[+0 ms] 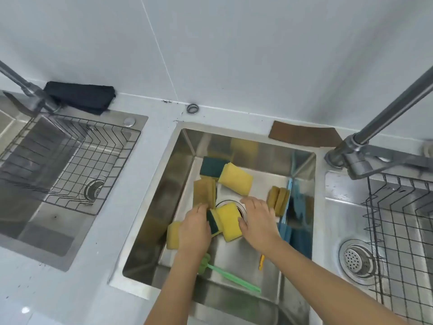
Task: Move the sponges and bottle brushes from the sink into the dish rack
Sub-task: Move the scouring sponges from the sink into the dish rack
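Both my hands reach down into the middle steel sink (pixel 178 174). My left hand (pixel 195 227) grips a green-backed yellow sponge (pixel 214 222). My right hand (pixel 257 220) presses on a second yellow sponge (pixel 229 221) over the drain. Around them lie another yellow sponge (pixel 173 234), a brown pad (pixel 204 192), a green and yellow pair (pixel 226 173) and two brown-yellow sponges (pixel 278 199). A green bottle brush (pixel 230 276) lies at the sink's front; blue brushes (pixel 289 227) lean on the right wall. A yellow handle (pixel 261 262) shows under my right forearm.
A wire dish rack (pixel 77 160) sits in the left sink, under a faucet (pixel 28 90). Another wire rack (pixel 398 231) stands in the right sink beside a faucet (pixel 375 127). A black cloth (pixel 80 96) and a brown pad (pixel 304 136) lie on the back ledge.
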